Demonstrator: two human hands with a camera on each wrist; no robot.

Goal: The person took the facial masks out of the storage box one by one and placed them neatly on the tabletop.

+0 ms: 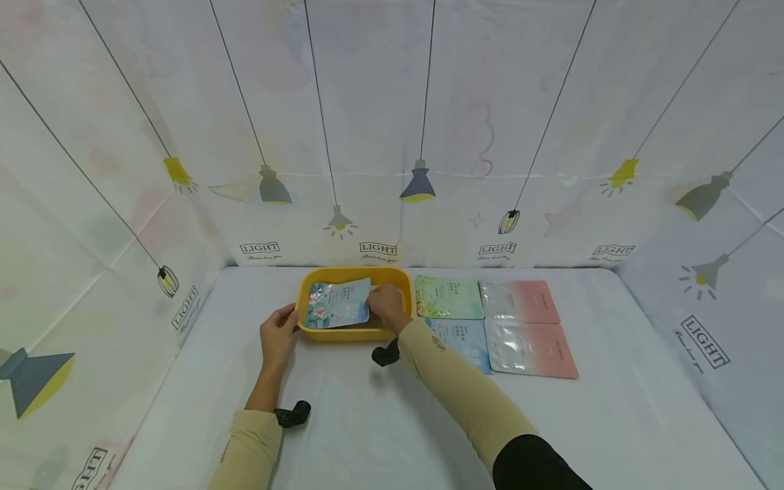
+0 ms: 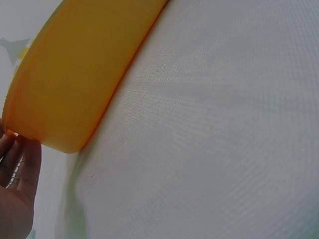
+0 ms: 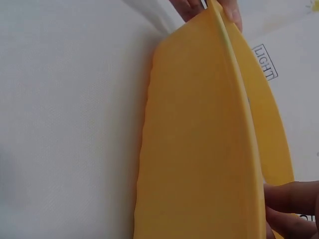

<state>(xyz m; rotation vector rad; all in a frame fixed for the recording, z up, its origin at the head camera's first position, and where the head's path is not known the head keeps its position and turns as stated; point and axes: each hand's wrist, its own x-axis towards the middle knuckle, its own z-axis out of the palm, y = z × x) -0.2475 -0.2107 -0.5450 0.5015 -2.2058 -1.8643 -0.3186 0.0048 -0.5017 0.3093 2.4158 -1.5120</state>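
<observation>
A yellow plastic basket (image 1: pixel 343 336) stands at the back of the table, with a blue floral face mask packet (image 1: pixel 339 303) inside. My left hand (image 1: pixel 279 338) grips the basket's left end; in the right wrist view its thumb lies over the rim and its fingers outside. Reaching over the front wall, my right hand (image 1: pixel 388 306) pinches the packet's right edge, which looks slightly raised. Its fingertips are hidden behind the front wall (image 3: pixel 199 124) in the right wrist view. The left wrist view shows fingers (image 2: pixel 30 164) under the basket's corner.
Right of the basket lie a green packet (image 1: pixel 450 297), a blue packet (image 1: pixel 459 338) partly behind my right forearm, and two pink-and-white packets (image 1: pixel 520 301), laid close together. A lamp-printed cloth wall (image 1: pixel 380 136) rises behind the white table (image 1: pixel 343 422).
</observation>
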